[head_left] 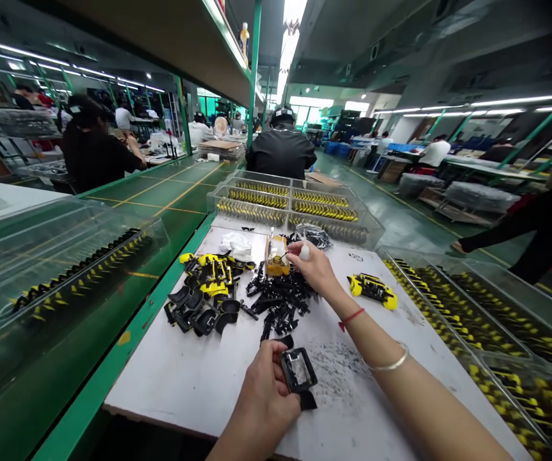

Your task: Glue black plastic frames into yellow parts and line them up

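Note:
Near the front of the white board, my left hand (pixel 267 387) is closed on a black plastic frame part (pixel 298 370). The part has a rectangular opening and dark curved flaps at both ends. My right hand (pixel 313 266) reaches farther forward, its fingers pinching a thin tool with a white handle (pixel 305 251). The tool's fine dark tip points into a small amber-yellow container (pixel 277 264), but whether it touches anything inside I cannot tell. Just below that hand lies a heap of small black plastic parts (pixel 283 301).
Yellow-and-black parts (pixel 216 272) and curved black pieces (pixel 203 317) lie on the left. One yellow-black assembly (pixel 373 290) is at right. Clear trays of parts (pixel 300 205) stand behind, with more to either side. A green conveyor (pixel 161 198) runs left; a person (pixel 282 150) sits ahead.

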